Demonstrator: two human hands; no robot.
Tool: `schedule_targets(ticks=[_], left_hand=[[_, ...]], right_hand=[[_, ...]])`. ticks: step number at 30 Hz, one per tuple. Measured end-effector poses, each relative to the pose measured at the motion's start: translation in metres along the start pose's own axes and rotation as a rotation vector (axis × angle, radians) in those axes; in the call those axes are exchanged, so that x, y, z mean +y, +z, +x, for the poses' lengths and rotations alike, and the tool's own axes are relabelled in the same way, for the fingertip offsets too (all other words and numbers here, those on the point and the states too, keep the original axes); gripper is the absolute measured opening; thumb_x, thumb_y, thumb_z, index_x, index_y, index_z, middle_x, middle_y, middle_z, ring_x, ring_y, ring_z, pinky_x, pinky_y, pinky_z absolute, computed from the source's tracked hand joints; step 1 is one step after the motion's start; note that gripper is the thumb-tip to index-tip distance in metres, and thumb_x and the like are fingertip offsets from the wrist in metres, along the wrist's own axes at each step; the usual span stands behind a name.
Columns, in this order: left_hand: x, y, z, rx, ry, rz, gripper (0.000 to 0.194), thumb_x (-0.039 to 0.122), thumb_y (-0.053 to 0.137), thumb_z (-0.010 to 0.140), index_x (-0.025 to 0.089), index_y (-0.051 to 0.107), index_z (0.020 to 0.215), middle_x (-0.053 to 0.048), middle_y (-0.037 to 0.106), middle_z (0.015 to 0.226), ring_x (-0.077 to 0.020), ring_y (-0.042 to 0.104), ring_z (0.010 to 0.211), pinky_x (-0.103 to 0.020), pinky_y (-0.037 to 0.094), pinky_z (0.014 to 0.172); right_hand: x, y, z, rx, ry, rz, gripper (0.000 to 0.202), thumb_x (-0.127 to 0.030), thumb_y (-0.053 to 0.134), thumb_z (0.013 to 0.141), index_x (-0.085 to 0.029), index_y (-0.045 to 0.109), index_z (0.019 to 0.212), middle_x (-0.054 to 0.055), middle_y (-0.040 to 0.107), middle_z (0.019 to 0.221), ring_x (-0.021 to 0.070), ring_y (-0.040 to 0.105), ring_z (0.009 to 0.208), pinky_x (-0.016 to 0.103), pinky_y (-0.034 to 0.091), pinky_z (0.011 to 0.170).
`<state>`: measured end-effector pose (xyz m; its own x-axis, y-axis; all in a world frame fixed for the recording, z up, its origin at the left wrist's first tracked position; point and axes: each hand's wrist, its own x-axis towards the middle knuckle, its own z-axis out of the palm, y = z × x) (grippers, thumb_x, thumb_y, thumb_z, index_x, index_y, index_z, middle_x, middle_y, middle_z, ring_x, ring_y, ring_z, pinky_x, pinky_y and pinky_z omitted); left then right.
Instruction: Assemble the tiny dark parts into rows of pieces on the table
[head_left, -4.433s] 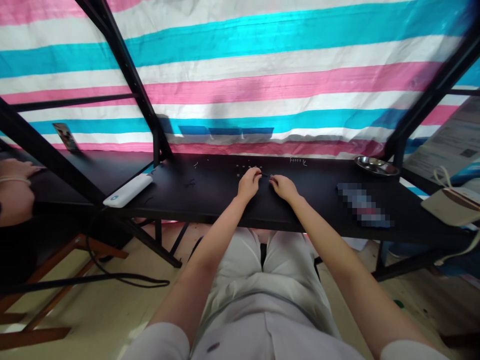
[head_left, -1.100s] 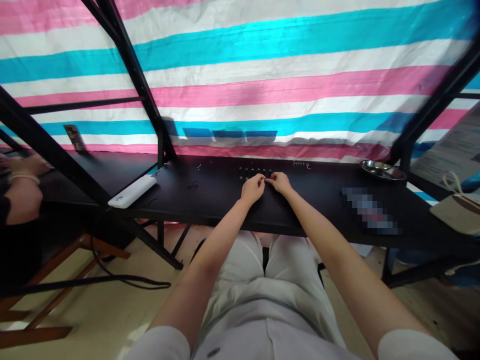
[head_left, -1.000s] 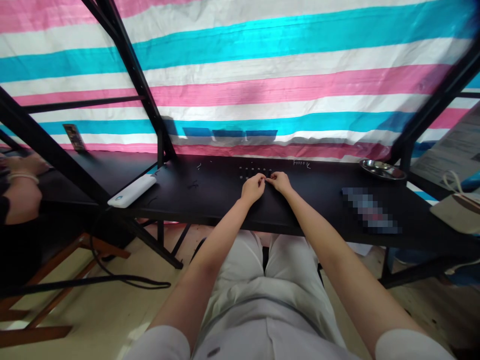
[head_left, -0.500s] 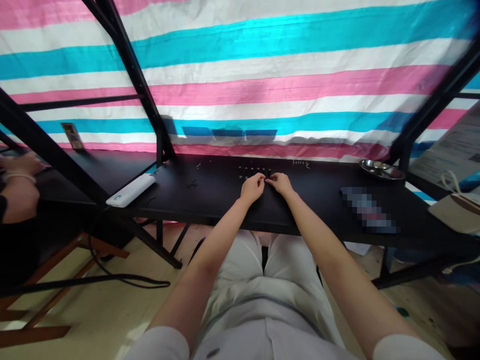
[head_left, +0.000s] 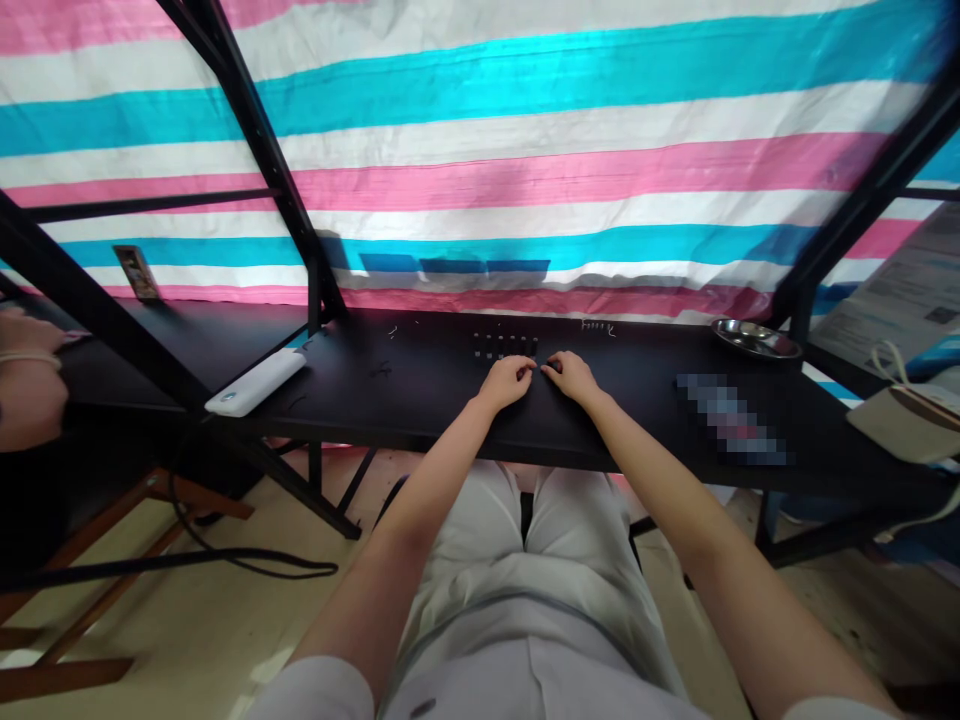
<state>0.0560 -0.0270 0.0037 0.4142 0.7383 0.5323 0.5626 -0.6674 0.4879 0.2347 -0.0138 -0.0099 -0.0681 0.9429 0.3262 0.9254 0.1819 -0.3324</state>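
My left hand (head_left: 505, 382) rests low over the black table (head_left: 390, 415), its fingers curled round something small and dark that they mostly cover. A short gap to the right, my right hand (head_left: 573, 378) pinches a small dark piece (head_left: 553, 366) at its fingertips. Just beyond my left hand stand several small dark pieces with pale tops (head_left: 501, 342), set out in two rows. Their exact kind is too small to make out.
Thin pale bits (head_left: 598, 326) lie near the back edge. A shiny metal dish (head_left: 756, 340) sits at right, behind a blurred-out flat object (head_left: 731, 420). At left are a white elongated device (head_left: 256, 383), a black frame post (head_left: 259, 130) and another person's arm (head_left: 30, 390).
My hands have drawn apart from nearly touching fingertips, the right one shifting slightly right. More of the rows of small pieces shows now. The view has shifted a little.
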Motion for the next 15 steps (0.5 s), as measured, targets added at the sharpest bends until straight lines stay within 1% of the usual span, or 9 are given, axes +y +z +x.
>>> schedule_targets(ticks=[3, 8, 11, 15], left_hand=[[-0.004, 0.003, 0.000, -0.087, 0.055, -0.024, 0.024, 0.016, 0.051, 0.080, 0.017, 0.068, 0.097, -0.004, 0.070, 0.101, -0.0165, 0.063, 0.095, -0.029, 0.047, 0.091], [-0.006, 0.004, -0.001, -0.193, 0.029, -0.067, 0.026, 0.019, 0.054, 0.080, 0.017, 0.070, 0.101, -0.006, 0.067, 0.113, -0.0183, 0.061, 0.108, -0.031, 0.044, 0.101], [-0.005, 0.003, 0.000, -0.213, 0.002, -0.069, 0.026, 0.019, 0.053, 0.081, 0.018, 0.070, 0.101, -0.004, 0.066, 0.116, -0.0182, 0.060, 0.111, -0.031, 0.042, 0.103], [-0.004, 0.002, 0.001, -0.224, -0.009, -0.070, 0.027, 0.018, 0.053, 0.081, 0.018, 0.070, 0.102, -0.003, 0.066, 0.115, -0.0170, 0.059, 0.112, -0.029, 0.042, 0.103]], right_hand=[[-0.003, -0.005, -0.008, -0.002, 0.023, -0.062, 0.030, -0.037, 0.049, 0.088, -0.018, 0.063, 0.106, 0.011, 0.059, 0.103, 0.0237, 0.053, 0.096, 0.034, 0.041, 0.078], [-0.009, -0.008, -0.015, 0.017, 0.068, -0.097, 0.030, -0.036, 0.046, 0.088, -0.020, 0.063, 0.107, 0.012, 0.056, 0.113, 0.0273, 0.048, 0.107, 0.041, 0.039, 0.086], [-0.009, -0.006, -0.015, 0.011, 0.080, -0.080, 0.032, -0.035, 0.045, 0.088, -0.020, 0.062, 0.111, 0.012, 0.055, 0.119, 0.0276, 0.047, 0.110, 0.042, 0.039, 0.090], [-0.004, 0.000, -0.011, -0.021, 0.033, -0.035, 0.037, -0.029, 0.043, 0.089, -0.016, 0.059, 0.120, 0.013, 0.052, 0.129, 0.0254, 0.048, 0.116, 0.038, 0.038, 0.097]])
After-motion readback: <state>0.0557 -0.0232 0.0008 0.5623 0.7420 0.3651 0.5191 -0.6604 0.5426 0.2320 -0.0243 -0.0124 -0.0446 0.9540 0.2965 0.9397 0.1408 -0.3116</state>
